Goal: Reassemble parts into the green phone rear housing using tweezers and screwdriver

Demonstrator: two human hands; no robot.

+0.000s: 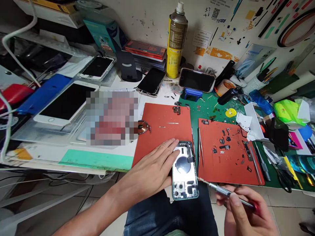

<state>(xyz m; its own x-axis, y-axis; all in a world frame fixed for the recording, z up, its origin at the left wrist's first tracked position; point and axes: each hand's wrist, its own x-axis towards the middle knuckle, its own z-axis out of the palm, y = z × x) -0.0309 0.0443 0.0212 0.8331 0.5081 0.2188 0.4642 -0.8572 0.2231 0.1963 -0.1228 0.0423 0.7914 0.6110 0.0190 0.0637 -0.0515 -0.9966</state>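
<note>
An opened phone housing [183, 177] with a dark ring in its middle juts over the table's front edge, above my lap. My left hand [156, 164] lies along its left side, fingers together and gripping it. In my right hand [246, 209], a silver screwdriver-like tool [222, 190] with a red end is pinched between thumb and fingers. Its thin tip is at the right edge of the housing. Under the housing's upper end is a red mat [162, 114], with a copper coil [142, 127] at its left edge.
A second red mat [209, 164] at the right holds tweezers [201, 147] and several small parts. Scissors [284, 178] lie farther right. Behind stand a yellow spray can [175, 42] and a propped phone [197, 80]. A white phone [66, 101] lies at the left.
</note>
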